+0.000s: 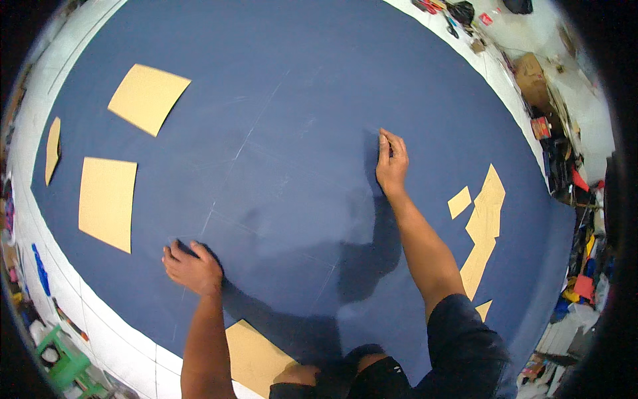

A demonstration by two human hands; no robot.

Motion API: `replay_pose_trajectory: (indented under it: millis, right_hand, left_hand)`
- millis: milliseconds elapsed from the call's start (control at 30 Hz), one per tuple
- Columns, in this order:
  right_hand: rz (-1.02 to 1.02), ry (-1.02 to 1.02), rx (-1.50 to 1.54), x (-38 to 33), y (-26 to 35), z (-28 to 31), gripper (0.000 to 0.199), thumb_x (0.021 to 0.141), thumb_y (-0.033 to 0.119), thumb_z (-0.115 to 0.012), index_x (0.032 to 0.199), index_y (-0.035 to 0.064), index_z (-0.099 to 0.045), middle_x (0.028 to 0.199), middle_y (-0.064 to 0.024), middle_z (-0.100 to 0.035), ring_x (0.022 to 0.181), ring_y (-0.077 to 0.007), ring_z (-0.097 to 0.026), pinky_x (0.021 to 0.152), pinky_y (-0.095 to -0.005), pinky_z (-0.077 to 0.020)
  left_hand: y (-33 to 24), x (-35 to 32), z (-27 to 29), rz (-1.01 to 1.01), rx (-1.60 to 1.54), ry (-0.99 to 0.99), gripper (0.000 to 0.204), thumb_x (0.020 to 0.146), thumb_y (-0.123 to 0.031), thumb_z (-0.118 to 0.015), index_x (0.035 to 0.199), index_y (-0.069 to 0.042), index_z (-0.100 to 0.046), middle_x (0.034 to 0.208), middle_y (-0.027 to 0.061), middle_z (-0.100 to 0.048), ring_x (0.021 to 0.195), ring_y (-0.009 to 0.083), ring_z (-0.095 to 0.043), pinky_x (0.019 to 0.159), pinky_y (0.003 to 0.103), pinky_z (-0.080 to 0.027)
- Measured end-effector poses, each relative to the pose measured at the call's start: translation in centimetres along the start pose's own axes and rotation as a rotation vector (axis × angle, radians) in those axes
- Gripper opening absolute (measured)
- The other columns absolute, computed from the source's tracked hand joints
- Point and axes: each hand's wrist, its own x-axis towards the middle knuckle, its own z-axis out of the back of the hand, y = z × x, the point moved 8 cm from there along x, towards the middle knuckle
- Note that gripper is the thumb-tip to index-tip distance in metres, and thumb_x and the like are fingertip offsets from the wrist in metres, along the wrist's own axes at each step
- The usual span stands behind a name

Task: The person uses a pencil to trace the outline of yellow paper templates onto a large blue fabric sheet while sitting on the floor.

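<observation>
A large dark blue cloth lies spread flat, marked with faint chalk lines. My left hand presses on the cloth near its lower left, fingers curled against the fabric. My right hand rests further up at the middle right, fingertips pinched on the cloth; whether a piece of chalk is between them I cannot tell. Tan cardboard pattern pieces lie on the cloth: one at the upper left, one at the left, a narrow one at the far left edge, long angular ones at the right, and one by my knee.
White floor tiles show beyond the cloth's lower left edge, with a green plastic stool. Clutter of boxes, bags and coloured scraps lines the right side and top right.
</observation>
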Motion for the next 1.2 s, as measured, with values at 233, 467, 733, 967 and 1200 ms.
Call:
replay_pose_trajectory:
  millis: [233,467,733,967,1200]
  right_hand:
    - [0.082,0.392,0.291,-0.1,13.1,-11.0,0.025,0.098,0.023,-0.064,0.112,0.0025,-0.07,0.108,-0.0143,-0.074,0.101,-0.029,-0.07,0.088,-0.04,-0.0539]
    - [0.07,0.509,0.179,0.8,14.3,-15.4,0.021,0.096,0.022,-0.066,0.107,0.0046,-0.069,0.104,-0.0138,-0.074,0.098,-0.0299,-0.071,0.085,-0.0398,-0.0545]
    - [0.084,0.483,0.169,1.0,13.4,-15.9,0.02,0.094,0.023,-0.066,0.104,0.0064,-0.069,0.101,-0.0129,-0.074,0.094,-0.0286,-0.071,0.084,-0.0401,-0.0547]
    - [0.067,0.469,0.158,0.5,13.4,-15.4,0.018,0.093,0.02,-0.067,0.104,0.0058,-0.069,0.1,-0.0145,-0.073,0.094,-0.0277,-0.071,0.083,-0.0393,-0.055]
    - [0.069,0.412,0.193,0.6,13.0,-15.1,0.018,0.094,0.02,-0.067,0.103,0.0046,-0.068,0.096,-0.0144,-0.074,0.091,-0.0292,-0.072,0.08,-0.0406,-0.0554]
  left_hand:
    - [0.5,-0.2,-1.0,0.022,0.024,0.028,0.054,0.099,-0.04,-0.051,0.14,-0.005,-0.052,0.149,0.0238,-0.046,0.141,0.0444,-0.037,0.117,0.057,-0.026]
    - [0.5,-0.2,-1.3,0.048,-0.013,0.088,0.057,0.099,-0.04,-0.05,0.142,-0.004,-0.05,0.153,0.0242,-0.042,0.144,0.0448,-0.033,0.119,0.058,-0.021]
    - [0.2,-0.1,-1.1,0.043,-0.011,0.09,0.057,0.099,-0.041,-0.05,0.142,-0.004,-0.049,0.153,0.0253,-0.041,0.145,0.0452,-0.032,0.119,0.058,-0.021]
    - [0.2,-0.3,-1.2,0.044,-0.012,0.086,0.057,0.1,-0.041,-0.049,0.142,-0.004,-0.049,0.153,0.0253,-0.041,0.144,0.0456,-0.033,0.119,0.058,-0.021]
    - [0.2,-0.2,-1.1,0.037,0.004,0.077,0.057,0.1,-0.042,-0.048,0.143,-0.004,-0.049,0.153,0.0244,-0.042,0.144,0.0448,-0.033,0.119,0.058,-0.021]
